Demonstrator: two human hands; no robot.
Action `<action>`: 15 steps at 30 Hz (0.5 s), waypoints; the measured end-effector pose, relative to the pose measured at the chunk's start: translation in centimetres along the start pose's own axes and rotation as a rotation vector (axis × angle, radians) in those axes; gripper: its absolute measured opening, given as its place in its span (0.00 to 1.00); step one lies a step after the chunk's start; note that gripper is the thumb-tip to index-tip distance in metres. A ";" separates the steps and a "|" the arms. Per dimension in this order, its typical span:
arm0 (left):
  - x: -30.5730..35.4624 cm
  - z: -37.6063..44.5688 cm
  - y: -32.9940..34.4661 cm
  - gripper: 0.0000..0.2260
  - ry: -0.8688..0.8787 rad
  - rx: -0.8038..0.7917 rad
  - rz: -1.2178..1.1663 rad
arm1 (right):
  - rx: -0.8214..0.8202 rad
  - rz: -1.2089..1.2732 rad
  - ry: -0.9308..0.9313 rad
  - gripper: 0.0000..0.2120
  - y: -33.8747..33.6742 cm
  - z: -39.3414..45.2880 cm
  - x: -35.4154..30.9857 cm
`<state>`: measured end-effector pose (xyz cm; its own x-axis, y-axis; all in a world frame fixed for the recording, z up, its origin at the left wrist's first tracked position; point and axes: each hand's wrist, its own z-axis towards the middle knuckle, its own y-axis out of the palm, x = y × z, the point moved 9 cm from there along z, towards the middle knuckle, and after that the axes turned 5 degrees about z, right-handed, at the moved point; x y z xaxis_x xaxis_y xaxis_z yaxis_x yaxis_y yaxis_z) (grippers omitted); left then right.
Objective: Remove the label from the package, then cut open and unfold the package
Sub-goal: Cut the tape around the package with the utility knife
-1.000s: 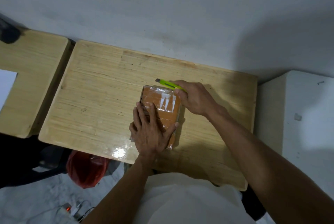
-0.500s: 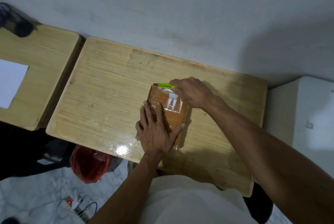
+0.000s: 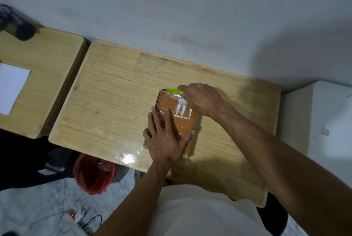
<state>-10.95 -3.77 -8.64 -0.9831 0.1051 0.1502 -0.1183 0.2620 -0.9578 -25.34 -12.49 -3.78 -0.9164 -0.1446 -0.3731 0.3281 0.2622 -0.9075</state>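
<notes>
Two hands on orange tape-wrapped package (image 3: 182,121), left hand (image 3: 165,136) pressed flat and spread, right hand (image 3: 202,98) gripped lime-green utility knife (image 3: 171,90) at far edge, wooden table (image 3: 114,102).

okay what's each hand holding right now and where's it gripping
The right hand holds the green utility knife by its rear handle, tip at the package's far edge. The left hand presses flat on the package's near half, gripping nothing.

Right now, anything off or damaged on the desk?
Nothing stands out. The package lies flat under the left hand, and the right hand holds the green cutter at its far edge.
</notes>
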 end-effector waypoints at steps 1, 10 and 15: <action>0.0 0.0 0.0 0.49 -0.002 0.001 -0.006 | -0.001 -0.010 -0.006 0.15 0.0 0.0 -0.1; 0.0 0.0 0.1 0.49 -0.013 -0.004 -0.022 | -0.022 -0.046 0.001 0.15 -0.4 -0.9 0.6; -0.1 0.0 0.1 0.49 -0.021 -0.003 -0.020 | -0.016 -0.060 0.002 0.15 -0.5 -1.2 0.4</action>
<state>-10.90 -3.74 -8.74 -0.9832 0.0801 0.1640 -0.1374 0.2671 -0.9538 -26.17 -11.55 -3.25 -0.9348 -0.1585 -0.3179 0.2691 0.2683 -0.9250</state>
